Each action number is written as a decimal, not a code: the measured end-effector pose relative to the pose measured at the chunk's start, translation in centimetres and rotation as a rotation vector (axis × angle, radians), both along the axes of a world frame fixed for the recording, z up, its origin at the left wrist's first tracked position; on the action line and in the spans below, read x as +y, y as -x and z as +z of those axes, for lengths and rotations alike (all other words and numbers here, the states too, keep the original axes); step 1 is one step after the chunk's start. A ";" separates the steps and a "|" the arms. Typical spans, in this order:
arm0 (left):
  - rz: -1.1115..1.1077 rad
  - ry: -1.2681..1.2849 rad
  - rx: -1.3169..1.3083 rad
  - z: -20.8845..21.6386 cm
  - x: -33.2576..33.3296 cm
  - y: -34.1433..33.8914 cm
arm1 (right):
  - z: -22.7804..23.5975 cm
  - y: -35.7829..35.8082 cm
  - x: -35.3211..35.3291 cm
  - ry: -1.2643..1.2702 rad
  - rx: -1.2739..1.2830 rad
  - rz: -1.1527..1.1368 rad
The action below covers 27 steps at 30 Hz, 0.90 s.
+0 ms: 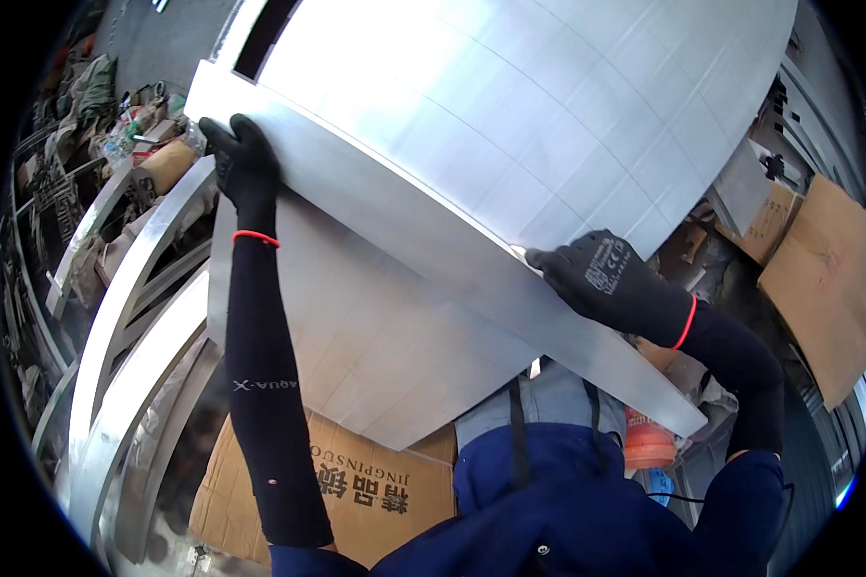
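A long, flat silver metal bar (385, 197) lies slantwise along the near edge of a large pale metal sheet (510, 106) marked with thin crossing lines. Near the bar's upper left end, my left hand (245, 168), in a black glove, grips its near edge. My right hand (606, 279), gloved alike, is closed at the bar's far edge, where it meets the lined sheet. A small pale tip shows at its fingertips; what it belongs to is hidden. Below the bar, a second greyish metal panel (356, 317) reaches toward my waist.
Curved metal strips (115, 317) stand at the left, with heaped scrap and bags (87, 125) behind them. A cardboard box (385, 490) sits below the panel. Cardboard sheets (823, 288) lean at the right. An orange-red container (648, 442) stands beside my right hip.
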State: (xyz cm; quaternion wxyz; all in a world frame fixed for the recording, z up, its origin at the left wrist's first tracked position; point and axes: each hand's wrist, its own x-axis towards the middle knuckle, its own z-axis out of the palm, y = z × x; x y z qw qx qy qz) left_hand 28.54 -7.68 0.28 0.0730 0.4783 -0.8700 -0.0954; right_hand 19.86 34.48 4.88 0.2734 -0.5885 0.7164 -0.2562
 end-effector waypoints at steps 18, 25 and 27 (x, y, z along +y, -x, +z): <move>-0.236 0.127 -0.061 -3.4 -6.0 -3.8 | 2.6 -7.5 12.0 -0.094 -0.220 -0.500; -0.142 0.088 0.012 -1.4 -1.9 -1.0 | 1.5 -14.0 11.0 -0.313 -0.026 -0.508; -0.106 0.037 0.119 -1.0 -1.9 -1.0 | 1.3 -15.1 10.5 -0.347 0.020 -0.550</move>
